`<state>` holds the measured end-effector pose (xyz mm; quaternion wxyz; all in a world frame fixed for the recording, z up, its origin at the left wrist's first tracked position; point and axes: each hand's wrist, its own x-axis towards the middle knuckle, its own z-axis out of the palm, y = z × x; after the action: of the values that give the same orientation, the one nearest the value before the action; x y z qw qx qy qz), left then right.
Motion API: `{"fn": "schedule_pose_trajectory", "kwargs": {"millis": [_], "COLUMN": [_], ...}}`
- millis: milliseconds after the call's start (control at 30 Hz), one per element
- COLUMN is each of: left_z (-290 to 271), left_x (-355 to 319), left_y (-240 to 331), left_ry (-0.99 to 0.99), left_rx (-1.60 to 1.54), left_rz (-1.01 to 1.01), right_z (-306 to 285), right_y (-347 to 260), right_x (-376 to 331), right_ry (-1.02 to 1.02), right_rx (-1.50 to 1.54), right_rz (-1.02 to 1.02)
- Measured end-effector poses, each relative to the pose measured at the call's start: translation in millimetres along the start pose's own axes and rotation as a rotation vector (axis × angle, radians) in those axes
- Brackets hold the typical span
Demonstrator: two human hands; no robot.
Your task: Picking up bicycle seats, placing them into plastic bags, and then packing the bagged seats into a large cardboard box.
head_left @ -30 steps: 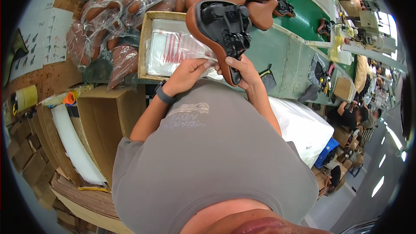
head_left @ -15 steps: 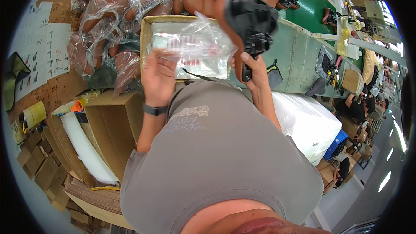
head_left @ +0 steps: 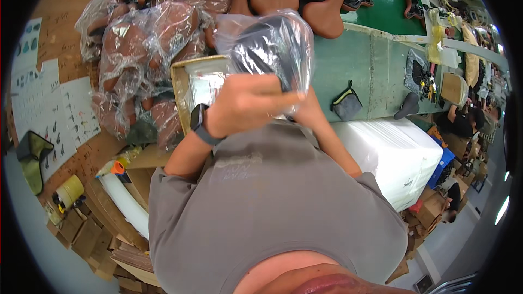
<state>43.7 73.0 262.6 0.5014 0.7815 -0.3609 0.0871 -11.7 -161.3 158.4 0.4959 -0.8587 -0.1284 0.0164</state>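
Observation:
A bicycle saddle (head_left: 261, 49) with a black underside is inside a clear plastic bag (head_left: 303, 43), held up in front of my chest. Across the bag's near end lies my left hand (head_left: 248, 103), its fingers closed on the plastic and somewhat blurred. My right hand (head_left: 308, 110) grips the saddle's near end, partly hidden behind the left one. Below and left of the bag stands an open carton (head_left: 175, 89) holding flat clear bags (head_left: 210, 84).
Bagged brown saddles (head_left: 125, 49) are heaped at the left, and unbagged saddles (head_left: 272, 0) lie at the back on the green bench (head_left: 354, 59). A small dark pouch (head_left: 347, 104) sits on the right. Beside me is a white wrapped block (head_left: 392, 158); people work at far right.
The saddle, bare in my right hand before, is now inside the clear bag. My left hand has moved right from above the carton to the bag's near end.

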Motion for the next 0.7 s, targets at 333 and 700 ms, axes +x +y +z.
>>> {"fn": "schedule_pose_trajectory", "kwargs": {"millis": [333, 700], "left_z": [-264.5, -121.4], "left_x": [-42.2, -133.6], "left_y": [-110.5, -82.1], "left_ry": [1.342, 1.217], "left_rx": [0.246, 0.258], "left_rz": [-0.532, -0.722], "right_z": [30.4, 40.1], "right_y": [224.8, 218.0], "right_x": [162.1, 161.5], "right_ry": [-0.057, 0.092], "right_rx": [0.015, -0.225], "right_rz": [0.562, 0.736]}}
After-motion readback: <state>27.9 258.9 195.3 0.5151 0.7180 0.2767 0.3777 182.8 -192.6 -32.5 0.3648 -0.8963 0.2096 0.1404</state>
